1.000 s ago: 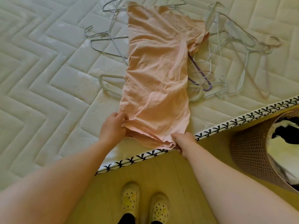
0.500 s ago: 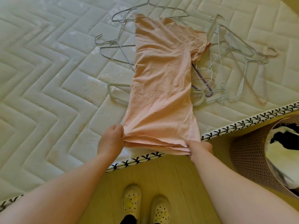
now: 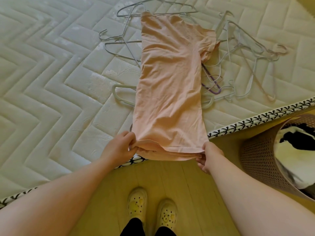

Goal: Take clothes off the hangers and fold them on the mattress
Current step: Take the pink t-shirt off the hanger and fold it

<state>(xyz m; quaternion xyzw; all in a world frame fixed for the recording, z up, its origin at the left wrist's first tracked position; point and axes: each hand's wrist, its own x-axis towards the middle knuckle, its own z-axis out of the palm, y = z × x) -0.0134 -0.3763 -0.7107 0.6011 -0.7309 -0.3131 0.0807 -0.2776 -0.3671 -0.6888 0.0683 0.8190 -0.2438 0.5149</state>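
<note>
Feet in yellow clogs (image 3: 137, 204) stood on the floor w/ the bed edge just ahead. Left hand (image 3: 119, 147) pinched the hem's left corner of the peach shirt (image 3: 168, 92), right hand (image 3: 208, 155) gripped the right corner, both closed on stacked layers, prob. to keep the lengthwise fold tight before doubling it over. Shirt lay on the mattress (image 3: 51, 82), hem overhanging the edge, collar end far. It sat on top of loose empty hangers (image 3: 247, 48) spread either side. Laundry basket (image 3: 260, 160) w/ more clothes stood on the floor at right
</note>
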